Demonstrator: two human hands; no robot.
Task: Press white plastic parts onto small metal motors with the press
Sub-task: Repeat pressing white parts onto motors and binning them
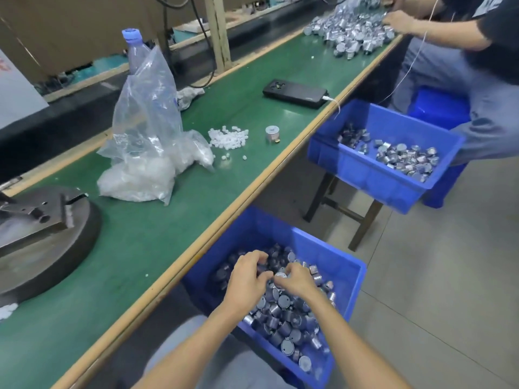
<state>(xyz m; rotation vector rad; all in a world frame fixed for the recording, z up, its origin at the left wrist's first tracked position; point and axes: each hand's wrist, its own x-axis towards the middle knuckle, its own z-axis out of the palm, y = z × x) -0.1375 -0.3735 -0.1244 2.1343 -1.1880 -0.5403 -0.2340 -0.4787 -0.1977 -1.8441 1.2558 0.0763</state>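
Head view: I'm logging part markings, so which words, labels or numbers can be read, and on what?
None can be read.
White board: red marks at the frame edge, blurred and cut off.
Black shirt: white print, cut off and blurred.
The motors in the blue bin: no legible marking.

The left grip (247, 276) and the right grip (296, 279) are both down in a blue plastic bin (348, 284) full of small round metal motors (280, 315). The right grip pinches one grey-topped motor (280, 275). The left grip's fingers curl into the pile; I cannot tell if it holds any.

The bin sits just beside the long green worktop (168, 248). On the worktop are a heap of little white plastic parts (227, 138), a clear plastic bag (146, 122), one lone silver motor (271, 134) standing up, and the big round grey metal press (47, 242) at the left.
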